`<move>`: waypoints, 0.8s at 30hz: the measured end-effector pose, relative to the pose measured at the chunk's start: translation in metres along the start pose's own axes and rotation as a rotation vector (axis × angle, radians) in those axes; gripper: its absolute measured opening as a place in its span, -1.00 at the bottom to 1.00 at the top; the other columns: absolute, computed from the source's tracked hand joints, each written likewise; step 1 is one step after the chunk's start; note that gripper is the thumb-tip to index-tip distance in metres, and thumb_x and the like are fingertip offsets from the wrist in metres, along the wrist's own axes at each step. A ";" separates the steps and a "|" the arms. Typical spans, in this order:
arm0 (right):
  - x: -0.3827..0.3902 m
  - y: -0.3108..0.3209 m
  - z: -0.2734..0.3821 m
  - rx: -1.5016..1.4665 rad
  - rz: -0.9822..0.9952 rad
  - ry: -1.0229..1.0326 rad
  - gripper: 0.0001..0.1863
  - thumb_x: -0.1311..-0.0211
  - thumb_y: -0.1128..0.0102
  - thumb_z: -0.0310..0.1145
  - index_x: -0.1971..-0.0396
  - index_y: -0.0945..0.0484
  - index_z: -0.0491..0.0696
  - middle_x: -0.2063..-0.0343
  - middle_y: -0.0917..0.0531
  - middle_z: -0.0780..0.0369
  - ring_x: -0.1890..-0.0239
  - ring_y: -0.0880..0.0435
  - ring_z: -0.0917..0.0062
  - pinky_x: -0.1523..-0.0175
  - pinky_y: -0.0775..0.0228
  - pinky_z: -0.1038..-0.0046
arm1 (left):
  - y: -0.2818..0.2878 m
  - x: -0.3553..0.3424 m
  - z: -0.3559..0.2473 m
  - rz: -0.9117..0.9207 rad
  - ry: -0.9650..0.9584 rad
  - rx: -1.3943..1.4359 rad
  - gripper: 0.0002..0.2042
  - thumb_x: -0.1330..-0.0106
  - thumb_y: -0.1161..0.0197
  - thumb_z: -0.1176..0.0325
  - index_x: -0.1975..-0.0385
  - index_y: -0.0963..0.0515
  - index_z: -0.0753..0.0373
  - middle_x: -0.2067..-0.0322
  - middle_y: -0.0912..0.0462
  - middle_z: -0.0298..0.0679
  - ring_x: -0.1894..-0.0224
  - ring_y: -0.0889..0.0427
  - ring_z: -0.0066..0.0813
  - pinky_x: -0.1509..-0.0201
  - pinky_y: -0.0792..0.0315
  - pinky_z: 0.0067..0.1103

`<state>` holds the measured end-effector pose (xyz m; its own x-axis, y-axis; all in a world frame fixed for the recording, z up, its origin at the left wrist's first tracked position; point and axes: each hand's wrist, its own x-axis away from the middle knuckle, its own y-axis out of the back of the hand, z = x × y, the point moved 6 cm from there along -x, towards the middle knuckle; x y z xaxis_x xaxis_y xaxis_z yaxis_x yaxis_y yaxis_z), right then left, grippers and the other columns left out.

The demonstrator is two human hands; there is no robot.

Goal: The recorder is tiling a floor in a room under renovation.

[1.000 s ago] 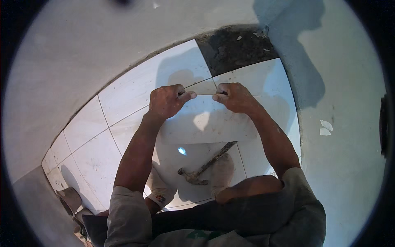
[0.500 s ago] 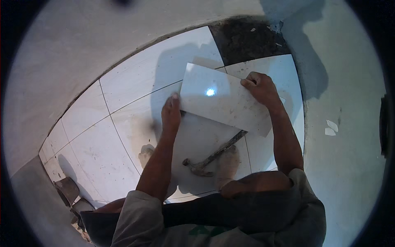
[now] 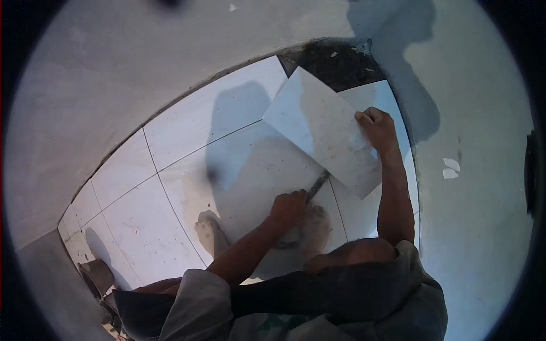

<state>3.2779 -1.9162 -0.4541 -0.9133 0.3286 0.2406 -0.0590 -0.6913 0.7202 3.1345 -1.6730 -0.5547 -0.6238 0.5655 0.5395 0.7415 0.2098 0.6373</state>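
A loose white tile with dusty smudges is tilted over the laid floor tiles. Gripping its right edge is my right hand, fingers closed with the thumb on top. My left hand is closed around the dark handle of a hammer lying on the floor in front of me. The upper end of that handle runs up to the loose tile's lower edge, while my left hand and forearm mostly cover the hammer's head.
Laid white tiles stretch to the left. A bare dark patch lies in the far corner, between walls. My bare feet rest on the tiles. White chips appear at right, and a brownish container stands at lower left.
My left hand has let go of the tile and come down onto the hammer. The tile, held by the right hand alone, has turned clockwise, with its far corner now nearer the dark patch.
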 end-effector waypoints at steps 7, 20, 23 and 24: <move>0.012 -0.009 0.001 0.061 0.088 0.001 -0.66 -0.13 -0.23 -0.11 0.44 -0.61 -0.13 0.47 -0.66 0.04 0.37 -0.63 0.18 0.22 -0.42 0.26 | 0.050 0.007 0.033 0.045 0.176 -0.187 -0.48 -0.21 -0.08 -0.14 0.34 -0.56 0.31 0.45 -0.66 -0.05 0.32 -0.65 -0.06 0.18 -0.49 -0.23; 0.019 -0.018 0.016 0.029 0.151 -0.041 -0.66 -0.12 -0.23 -0.09 0.44 -0.62 -0.12 0.44 -0.67 0.08 0.32 -0.65 0.26 0.17 -0.43 0.27 | 0.065 0.004 0.080 -0.036 0.253 0.977 -0.58 -0.34 -0.08 -0.03 0.29 -0.55 0.29 0.38 -0.63 -0.16 0.28 -0.64 -0.39 0.18 -0.50 -0.47; 0.019 -0.024 0.017 -0.047 0.139 -0.050 -0.65 -0.12 -0.23 -0.09 0.44 -0.62 -0.13 0.48 -0.67 0.08 0.37 -0.65 0.29 0.22 -0.43 0.29 | 0.075 0.002 0.045 -0.023 0.143 1.105 -0.44 -0.29 -0.13 -0.11 -0.05 -0.41 0.28 0.14 -0.60 -0.15 0.12 -0.61 -0.31 0.05 -0.48 -0.43; 0.018 -0.026 0.018 -0.046 0.139 -0.050 -0.65 -0.12 -0.23 -0.09 0.44 -0.62 -0.13 0.48 -0.67 0.08 0.37 -0.65 0.29 0.22 -0.43 0.29 | 0.068 -0.004 0.042 -0.017 0.118 1.228 -0.40 -0.28 -0.14 -0.11 -0.10 -0.36 0.28 0.07 -0.56 -0.12 0.07 -0.58 -0.29 0.01 -0.46 -0.39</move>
<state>3.2703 -1.8802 -0.4566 -0.8926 0.2588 0.3691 0.0470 -0.7609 0.6471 3.1973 -1.6272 -0.5370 -0.6070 0.4935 0.6229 0.4341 0.8624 -0.2603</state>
